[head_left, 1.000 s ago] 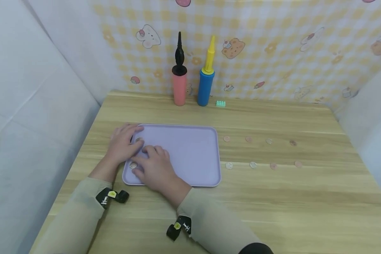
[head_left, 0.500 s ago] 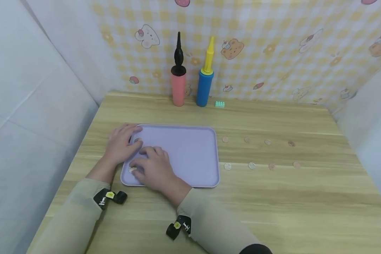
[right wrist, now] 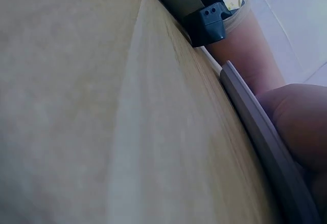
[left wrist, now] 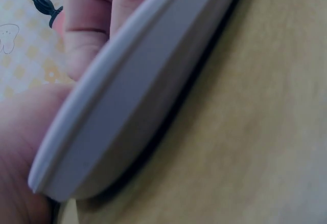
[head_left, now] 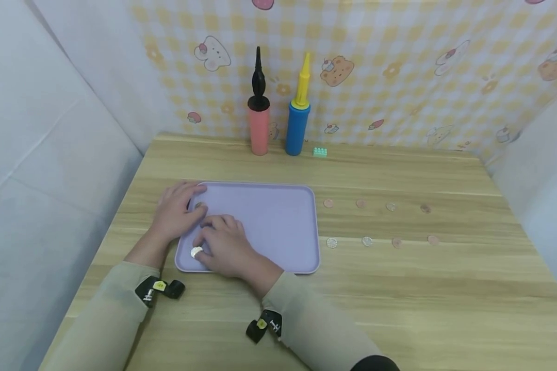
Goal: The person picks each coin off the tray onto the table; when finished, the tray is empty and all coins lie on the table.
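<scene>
A lilac tray [head_left: 278, 226] lies on the wooden table. My left hand [head_left: 176, 208] rests over its left rim, fingers and thumb reaching onto the tray. Between that thumb and fingers a coin [head_left: 198, 204] shows, partly hidden. Near the tray's front left corner, my right hand [head_left: 227, 247] has curled fingers, with a bright coin [head_left: 196, 251] between thumb and index finger. In the left wrist view the tray's edge [left wrist: 127, 81] covers part of the left hand. The right wrist view shows the right hand [right wrist: 301, 121] beyond the tray's edge; its fingertips are out of view.
Several coins lie in two rows right of the tray, among them a silver coin [head_left: 331, 242] and a copper coin [head_left: 433, 240]. At the back stand a pink pump [head_left: 259, 129], a blue pump [head_left: 295, 129] and a mint toy brick [head_left: 320, 152].
The coin at my right thumb has shifted toward the tray's near edge and now looks brighter. My right fingers have closed in around it. The left hand stays in place on the tray.
</scene>
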Motion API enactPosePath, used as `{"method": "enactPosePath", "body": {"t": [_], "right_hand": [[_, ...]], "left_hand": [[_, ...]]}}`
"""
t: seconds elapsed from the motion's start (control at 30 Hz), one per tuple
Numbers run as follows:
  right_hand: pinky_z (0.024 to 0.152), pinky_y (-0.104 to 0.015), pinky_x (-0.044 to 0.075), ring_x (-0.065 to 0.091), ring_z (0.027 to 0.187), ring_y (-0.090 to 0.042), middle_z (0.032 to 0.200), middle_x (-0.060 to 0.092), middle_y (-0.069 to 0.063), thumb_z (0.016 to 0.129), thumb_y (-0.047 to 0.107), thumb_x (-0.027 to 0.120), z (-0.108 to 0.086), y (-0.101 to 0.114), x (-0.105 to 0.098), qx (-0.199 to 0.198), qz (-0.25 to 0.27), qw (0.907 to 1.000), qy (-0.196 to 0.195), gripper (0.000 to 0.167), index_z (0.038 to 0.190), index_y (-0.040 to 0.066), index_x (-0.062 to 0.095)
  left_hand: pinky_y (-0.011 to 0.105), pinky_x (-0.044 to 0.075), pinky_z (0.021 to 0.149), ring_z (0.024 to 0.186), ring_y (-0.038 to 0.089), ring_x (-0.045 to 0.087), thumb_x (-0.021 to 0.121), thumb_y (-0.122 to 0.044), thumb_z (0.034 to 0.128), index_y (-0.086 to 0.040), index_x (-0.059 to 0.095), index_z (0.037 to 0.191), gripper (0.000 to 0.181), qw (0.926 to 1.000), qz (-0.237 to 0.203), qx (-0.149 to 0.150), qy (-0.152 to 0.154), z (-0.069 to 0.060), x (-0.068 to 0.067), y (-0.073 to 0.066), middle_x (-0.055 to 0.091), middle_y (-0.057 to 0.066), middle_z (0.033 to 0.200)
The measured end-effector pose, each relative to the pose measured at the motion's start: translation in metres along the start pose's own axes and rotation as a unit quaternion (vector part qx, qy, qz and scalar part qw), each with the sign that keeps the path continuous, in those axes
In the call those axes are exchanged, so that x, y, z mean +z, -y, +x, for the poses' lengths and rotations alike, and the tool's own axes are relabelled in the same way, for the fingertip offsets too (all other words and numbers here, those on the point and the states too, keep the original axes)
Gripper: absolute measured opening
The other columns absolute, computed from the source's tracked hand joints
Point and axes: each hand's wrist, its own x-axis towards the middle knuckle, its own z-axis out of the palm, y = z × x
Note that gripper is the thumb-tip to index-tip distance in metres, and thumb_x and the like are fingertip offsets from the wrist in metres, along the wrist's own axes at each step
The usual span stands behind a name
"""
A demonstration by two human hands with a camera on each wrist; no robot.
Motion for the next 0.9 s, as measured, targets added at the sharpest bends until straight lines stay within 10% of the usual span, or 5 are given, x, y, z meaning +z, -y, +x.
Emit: {"method": "enactPosePath", "body": {"t": [0.23,0.4,0.63,0.9], "right_hand": [[0.108,-0.032,0.039,0.055,0.120,-0.006,0.110,0.072,0.023,0.099,0.031,0.078,-0.0023,-0.0041,0.0030,-0.079,0.046,0.9943,-0.054,0.007,0.106,0.032,0.077],[0.097,-0.021,0.040,0.057,0.111,0.001,0.110,0.076,0.023,0.101,0.026,0.076,-0.0037,-0.0070,0.0022,-0.129,0.044,0.9886,-0.065,0.018,0.115,0.035,0.084],[0.095,-0.017,0.041,0.060,0.104,0.004,0.105,0.077,0.021,0.092,0.030,0.083,-0.0019,-0.0080,0.0040,-0.136,0.045,0.9864,-0.080,0.026,0.118,0.033,0.083],[0.091,-0.010,0.044,0.066,0.096,0.000,0.106,0.080,0.007,0.089,0.020,0.089,-0.0020,-0.0092,0.0019,-0.111,0.167,0.9748,-0.097,0.033,0.121,0.015,0.082]], "left_hand": [[0.070,0.012,0.123,0.153,0.052,0.029,0.069,-0.025,0.0963,-0.004,0.061,0.145,0.054,1.0000,-0.001,0.006,0.000,-0.0008,0.0003,0.0017,0.050,0.022,0.159],[0.070,0.013,0.123,0.152,0.052,0.030,0.068,-0.026,0.0962,-0.004,0.062,0.145,0.053,1.0000,-0.002,0.006,-0.003,0.0000,0.0005,0.0001,0.050,0.023,0.159],[0.070,0.016,0.122,0.152,0.053,0.030,0.068,-0.025,0.0962,-0.003,0.062,0.144,0.053,0.9999,-0.006,0.009,-0.003,-0.0017,-0.0033,-0.0022,0.051,0.023,0.158],[0.071,0.011,0.123,0.152,0.053,0.029,0.068,-0.028,0.0976,-0.004,0.061,0.146,0.054,1.0000,0.003,0.001,0.005,-0.0011,-0.0023,-0.0002,0.050,0.023,0.159]]}}
